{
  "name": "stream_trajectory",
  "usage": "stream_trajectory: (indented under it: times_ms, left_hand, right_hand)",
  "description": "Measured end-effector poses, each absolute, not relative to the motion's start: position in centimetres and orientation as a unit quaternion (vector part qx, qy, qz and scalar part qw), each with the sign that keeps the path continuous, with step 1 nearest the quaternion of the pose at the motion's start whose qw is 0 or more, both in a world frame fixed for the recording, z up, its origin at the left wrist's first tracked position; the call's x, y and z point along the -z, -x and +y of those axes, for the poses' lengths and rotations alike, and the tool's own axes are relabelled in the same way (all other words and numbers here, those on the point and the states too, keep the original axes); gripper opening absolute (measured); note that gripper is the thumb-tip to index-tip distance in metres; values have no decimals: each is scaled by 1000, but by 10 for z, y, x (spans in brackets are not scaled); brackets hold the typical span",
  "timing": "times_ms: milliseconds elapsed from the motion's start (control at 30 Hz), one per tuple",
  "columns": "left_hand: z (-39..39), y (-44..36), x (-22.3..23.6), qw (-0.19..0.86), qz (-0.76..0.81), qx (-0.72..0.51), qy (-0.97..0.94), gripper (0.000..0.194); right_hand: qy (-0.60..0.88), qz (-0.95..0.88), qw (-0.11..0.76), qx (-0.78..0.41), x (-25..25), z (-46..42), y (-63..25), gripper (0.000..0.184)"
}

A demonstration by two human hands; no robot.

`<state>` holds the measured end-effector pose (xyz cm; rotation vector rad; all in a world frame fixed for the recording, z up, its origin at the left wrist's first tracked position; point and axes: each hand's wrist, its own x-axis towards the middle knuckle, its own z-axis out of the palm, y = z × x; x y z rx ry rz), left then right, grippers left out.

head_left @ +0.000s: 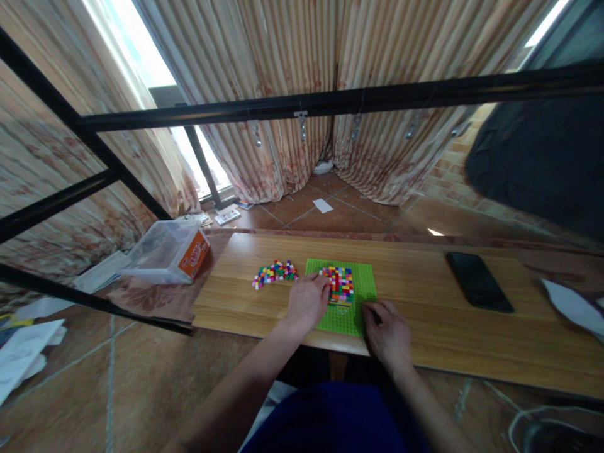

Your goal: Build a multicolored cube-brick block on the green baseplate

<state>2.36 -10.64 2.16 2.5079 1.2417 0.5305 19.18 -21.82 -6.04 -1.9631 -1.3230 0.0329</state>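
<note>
A green baseplate lies on a wooden table. A block of small multicoloured bricks is built on it. My left hand rests on the plate's left edge with its fingers curled against the built bricks; whether it holds a brick is hidden. My right hand sits at the plate's lower right corner, fingers curled and pressing its edge. A loose pile of coloured bricks lies on the table just left of the plate.
A black phone lies on the table to the right. A clear plastic box with an orange label stands on the floor at left. Black metal frame bars cross overhead. Curtains hang behind.
</note>
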Motion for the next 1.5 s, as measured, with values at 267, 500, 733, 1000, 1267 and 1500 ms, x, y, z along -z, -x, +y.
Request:
stream_trajectory:
  times_ms: [267, 500, 733, 1000, 1267, 1500]
  left_hand:
    - [-105, -26, -17, 160, 444, -190, -861, 15]
    - [-106, -26, -19, 171, 449, -187, -857, 18]
    - [-107, -25, -21, 152, 440, -185, -866, 17]
    - [-108, -24, -19, 197, 441, -243, -841, 16]
    - [-106, -25, -18, 244, 448, -275, -815, 13]
    - [-107, -28, -21, 223, 456, -254, -823, 14]
  right_hand:
    - [764, -519, 383, -14, 58, -218, -191, 32]
    - [764, -520, 382, -14, 60, -218, -192, 32]
    - [765, -521, 378, -10, 59, -218, -192, 31]
    - [768, -519, 373, -22, 59, -218, -192, 31]
    - [771, -514, 375, -22, 58, -219, -191, 31]
    - [766, -524, 373, -21, 58, -219, -192, 31]
